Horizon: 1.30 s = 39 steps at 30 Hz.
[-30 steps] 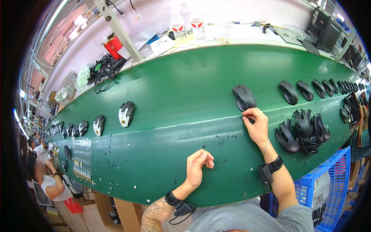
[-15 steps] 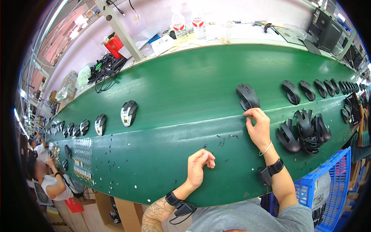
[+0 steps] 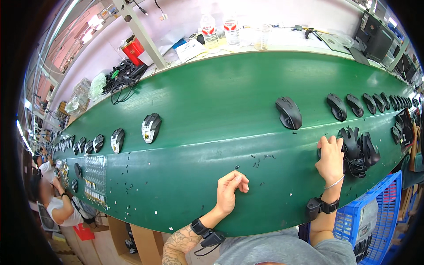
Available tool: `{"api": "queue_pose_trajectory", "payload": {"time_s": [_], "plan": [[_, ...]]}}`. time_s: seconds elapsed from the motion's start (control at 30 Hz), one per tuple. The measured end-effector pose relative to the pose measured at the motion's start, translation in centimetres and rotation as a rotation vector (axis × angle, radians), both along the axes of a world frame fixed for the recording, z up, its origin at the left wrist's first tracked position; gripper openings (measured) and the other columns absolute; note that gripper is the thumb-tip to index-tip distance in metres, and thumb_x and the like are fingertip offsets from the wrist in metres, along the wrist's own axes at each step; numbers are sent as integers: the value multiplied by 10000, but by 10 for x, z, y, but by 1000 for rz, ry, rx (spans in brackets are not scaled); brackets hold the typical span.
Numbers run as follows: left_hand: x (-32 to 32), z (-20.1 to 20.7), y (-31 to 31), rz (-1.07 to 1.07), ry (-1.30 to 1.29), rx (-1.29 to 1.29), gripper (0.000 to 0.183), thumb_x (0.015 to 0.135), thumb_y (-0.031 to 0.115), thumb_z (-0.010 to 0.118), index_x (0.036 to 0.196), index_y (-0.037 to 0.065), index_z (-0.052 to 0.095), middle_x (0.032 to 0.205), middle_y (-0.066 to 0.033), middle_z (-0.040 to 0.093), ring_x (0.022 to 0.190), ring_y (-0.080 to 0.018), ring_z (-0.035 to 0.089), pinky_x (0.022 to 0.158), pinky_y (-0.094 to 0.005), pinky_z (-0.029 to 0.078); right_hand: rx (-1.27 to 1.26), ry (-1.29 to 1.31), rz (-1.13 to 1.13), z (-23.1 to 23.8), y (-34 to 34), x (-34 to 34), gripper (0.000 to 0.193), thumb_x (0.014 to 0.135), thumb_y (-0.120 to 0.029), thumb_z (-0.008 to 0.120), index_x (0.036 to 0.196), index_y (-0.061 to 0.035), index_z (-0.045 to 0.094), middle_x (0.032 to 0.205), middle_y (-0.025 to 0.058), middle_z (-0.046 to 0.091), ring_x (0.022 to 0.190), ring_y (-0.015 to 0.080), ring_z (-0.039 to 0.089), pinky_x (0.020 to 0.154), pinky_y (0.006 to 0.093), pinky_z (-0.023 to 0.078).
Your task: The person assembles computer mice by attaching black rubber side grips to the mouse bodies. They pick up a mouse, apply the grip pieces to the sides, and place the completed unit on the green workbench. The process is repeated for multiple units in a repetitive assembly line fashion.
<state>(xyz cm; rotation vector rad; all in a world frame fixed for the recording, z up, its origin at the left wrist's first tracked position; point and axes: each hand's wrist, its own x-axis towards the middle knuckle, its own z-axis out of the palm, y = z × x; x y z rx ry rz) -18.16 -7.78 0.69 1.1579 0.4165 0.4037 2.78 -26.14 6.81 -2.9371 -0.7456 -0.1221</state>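
My right hand [image 3: 331,160] lies over a loose black mouse shell [image 3: 319,153] on the green bench, its fingers bent around the piece. Most of that shell is hidden beneath the hand. Beside it is a pile of black mouse shells [image 3: 353,152]. My left hand [image 3: 231,189] rests above the near part of the bench, its fingers curled in with nothing visible in them. An assembled black mouse [image 3: 288,113] sits farther back, apart from both hands.
A row of black mice [image 3: 336,107] runs off to the right. Half-covered mice [image 3: 151,128] with pale insides line the left. Small black bits [image 3: 257,164] are scattered nearby. A clear tray [image 3: 96,170] lies left; a blue crate [image 3: 383,207] stands at the right front edge.
My right hand has moved right, away from the assembled mouse and onto the loose shell beside the pile. My left hand has stayed nearly in place.
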Motion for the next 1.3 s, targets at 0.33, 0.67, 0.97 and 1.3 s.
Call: {"api": "queue_pose_trajectory", "payload": {"time_s": [0.33, 0.67, 0.97, 1.3], "plan": [[0, -1, 0, 0, 10, -12, 291, 958, 194, 433, 840, -16, 596, 703, -71, 589, 642, -123, 540, 619, -244, 428, 87, -58, 37, -20, -17, 13, 404, 614, 157, 559, 982, -10, 544, 1035, 164, 461, 986, 362, 443, 800, 427, 447], [0, -1, 0, 4, 37, 17, 352, 955, 285, 440, 816, -5, 583, 689, -71, 570, 642, -135, 547, 609, -253, 431, 164, -64, 4, -16, -13, 13, 525, 559, 181, 554, 1054, 6, 540, 1000, 175, 482, 973, 360, 443, 852, 406, 429], [1, 1, 0, 8, 42, 15, 355, 955, 284, 439, 814, -7, 584, 684, -73, 569, 637, -135, 545, 606, -255, 430, 190, -40, -57, -2, -11, 6, 617, 565, 164, 552, 1158, -3, 533, 996, 182, 529, 980, 355, 453, 867, 412, 428], [0, -2, 1, 6, 20, -8, 300, 964, 233, 441, 879, -17, 584, 716, -72, 581, 640, -126, 537, 617, -245, 428, 681, 135, 724, 16, 57, -43, 817, 590, 132, 564, 1370, -62, 412, 1177, 122, 555, 991, 337, 501, 887, 398, 459]]}}
